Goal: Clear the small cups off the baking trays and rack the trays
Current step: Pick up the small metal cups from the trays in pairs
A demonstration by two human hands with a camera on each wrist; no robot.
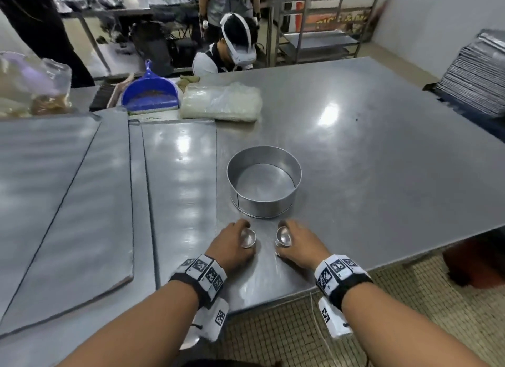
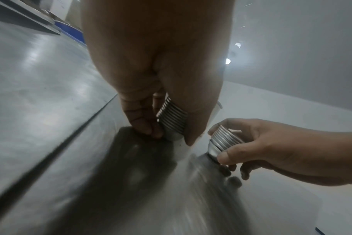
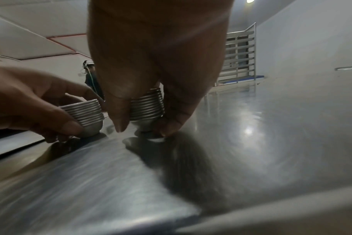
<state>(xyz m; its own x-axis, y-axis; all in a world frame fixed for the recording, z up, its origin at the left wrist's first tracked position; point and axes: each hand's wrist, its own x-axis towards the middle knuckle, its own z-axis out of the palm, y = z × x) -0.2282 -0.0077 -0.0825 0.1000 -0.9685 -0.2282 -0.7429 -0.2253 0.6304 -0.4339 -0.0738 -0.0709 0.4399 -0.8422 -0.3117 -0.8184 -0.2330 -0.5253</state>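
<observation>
My left hand [image 1: 232, 243] grips a nested stack of small metal cups [image 1: 248, 238] that stands on the steel table [image 1: 382, 175]; the left wrist view shows the stack's ribbed rims [image 2: 172, 117] between thumb and fingers. My right hand [image 1: 299, 242] grips a second stack of cups [image 1: 284, 236], also on the table, with its rims [image 3: 147, 108] showing in the right wrist view. Both stacks sit just in front of a round metal cake tin [image 1: 264, 185]. Flat baking trays [image 1: 180, 180] [image 1: 54, 202] lie bare on the table to the left.
A blue dustpan [image 1: 150, 93], a brush and plastic-wrapped bundles [image 1: 221, 103] lie at the table's far side. A pile of trays [image 1: 475, 77] stands at the right. A tray rack [image 1: 322, 25] stands behind, and two people are beyond the table. The table's front edge is close to my wrists.
</observation>
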